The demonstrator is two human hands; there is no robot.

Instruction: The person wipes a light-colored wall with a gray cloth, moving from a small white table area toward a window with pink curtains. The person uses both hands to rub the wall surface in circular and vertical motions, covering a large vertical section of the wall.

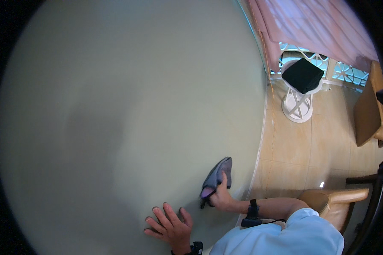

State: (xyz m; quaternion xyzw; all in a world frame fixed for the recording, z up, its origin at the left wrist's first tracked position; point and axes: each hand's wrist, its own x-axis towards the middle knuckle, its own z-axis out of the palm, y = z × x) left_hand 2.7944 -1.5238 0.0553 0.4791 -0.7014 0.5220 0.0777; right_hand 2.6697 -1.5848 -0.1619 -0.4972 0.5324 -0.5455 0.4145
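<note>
A pale grey-green wall (166,105) fills most of the picture. My left hand (174,224), at the bottom, has its fingers spread and holds nothing; its fingertips look to be at the wall, though contact cannot be told for certain. To its right, my right hand (224,198) grips a folded grey-blue cloth (217,175) with dark edging and a small purple part. The thumb lies over the cloth, and the other fingers are mostly hidden. The cloth is against or close to the wall. Black bands are on both wrists, and a cable runs from the right one.
A white round stand (298,110) with a folded black cloth (302,76) on top stands by a pink curtain (309,22) and a patterned lattice. Tan chairs, one at far right (368,108) and one beside my right arm (346,196), stand on the tiled floor (289,143). An orange cord runs near the wall's base.
</note>
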